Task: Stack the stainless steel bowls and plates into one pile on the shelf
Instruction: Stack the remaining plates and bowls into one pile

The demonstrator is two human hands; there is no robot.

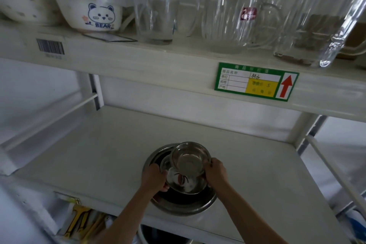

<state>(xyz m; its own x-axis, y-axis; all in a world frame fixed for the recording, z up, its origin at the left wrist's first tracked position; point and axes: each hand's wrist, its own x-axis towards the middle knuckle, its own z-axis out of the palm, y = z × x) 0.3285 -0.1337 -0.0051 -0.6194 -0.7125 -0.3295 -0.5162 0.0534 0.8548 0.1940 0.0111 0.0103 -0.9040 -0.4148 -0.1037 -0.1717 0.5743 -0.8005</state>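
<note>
A white metal shop shelf unit fills the view, with a pale middle shelf [99, 154] below and an upper shelf [138, 59] across the top. On the middle shelf, near its front edge and about midway along it, sits a large round stainless steel basin [184, 207] with a dark inside. Inside it lies a medium stainless steel bowl [186, 183] with a small red-brown mark on its bottom. The left hand [153, 178] grips the left rim of this medium bowl, fingers curled over the edge. The right hand [216, 173] pinches the right rim of a small shiny stainless steel bowl [189, 159], which is tilted with its mouth toward the camera and hangs over the far part of the medium bowl; whether its lower edge touches the medium bowl is hard to tell from this angle. Both forearms reach in from the bottom of the view.

On the upper shelf, toward its left end, stands a white ceramic bowl with a blue bear face and the word BEAR [93, 16], with more white bowls stacked just beside and above it. Right of them stand clear glass mugs with handles [235, 20] and taller clear glass jugs [156, 6], some with dark red stickers. A green, yellow and white price label with a red arrow [255, 82] is fixed to the front edge of the upper shelf, and a barcode sticker [50, 46] sits at that edge's left end. Below the middle shelf's front left corner, yellow packaged items [79, 222] show, blurred.
</note>
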